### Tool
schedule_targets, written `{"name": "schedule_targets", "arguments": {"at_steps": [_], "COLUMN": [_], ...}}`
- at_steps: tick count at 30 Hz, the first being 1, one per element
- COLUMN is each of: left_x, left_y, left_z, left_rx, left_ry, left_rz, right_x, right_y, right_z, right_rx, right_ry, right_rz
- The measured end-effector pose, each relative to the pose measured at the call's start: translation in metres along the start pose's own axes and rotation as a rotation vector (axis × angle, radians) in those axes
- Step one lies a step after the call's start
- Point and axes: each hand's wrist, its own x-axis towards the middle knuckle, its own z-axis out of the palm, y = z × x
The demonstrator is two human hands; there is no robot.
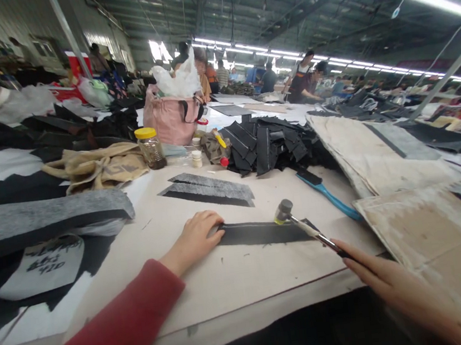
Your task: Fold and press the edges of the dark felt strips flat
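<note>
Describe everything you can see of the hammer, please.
The hammer has a stubby cylindrical head, dark grey above and yellowish below, on a slim, shiny, metal-looking shaft. The right hand holds its dark handle. It slants, head leftward, over the black strip; whether they touch is unclear.

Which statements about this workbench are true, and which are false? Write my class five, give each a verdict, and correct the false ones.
1. The right hand holds a hammer by its handle. True.
2. The left hand is raised, touching nothing. False: it rests at the left end of the dark strip.
3. The jar has a yellow lid. True.
4. The blue-handled brush lies to the left of the pink bag. False: it lies to the right of it.
5. Both visible sleeves are green. False: both are red.
</note>
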Motion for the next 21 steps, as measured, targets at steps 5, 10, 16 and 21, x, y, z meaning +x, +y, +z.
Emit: {"name": "schedule_targets", "arguments": {"at_steps": [5,10,16,21], "left_x": [0.000,-0.001,-0.001,0.001], "left_y": [0.001,0.004,0.004,0.005], "left_z": [0.000,-0.003,-0.003,-0.002], "left_rx": [0.005,-0.012,-0.041,-0.119], "left_ry": [0.006,0.004,0.007,0.026], "left_rz": [-0.002,-0.009,-0.021,-0.060], "right_x": [-0.008,-0.015,-0.017,0.001], "right_y": [0.015,0.037,0.044,0.047], "right_z": [0.001,0.006,0.011,0.012], "right_rx": [-0.024,-0.074,-0.093,-0.160], "right_ry": [0.156,0.069,0.190,0.124], "right_rz": [0.057,0.082,0.104,0.077]}}
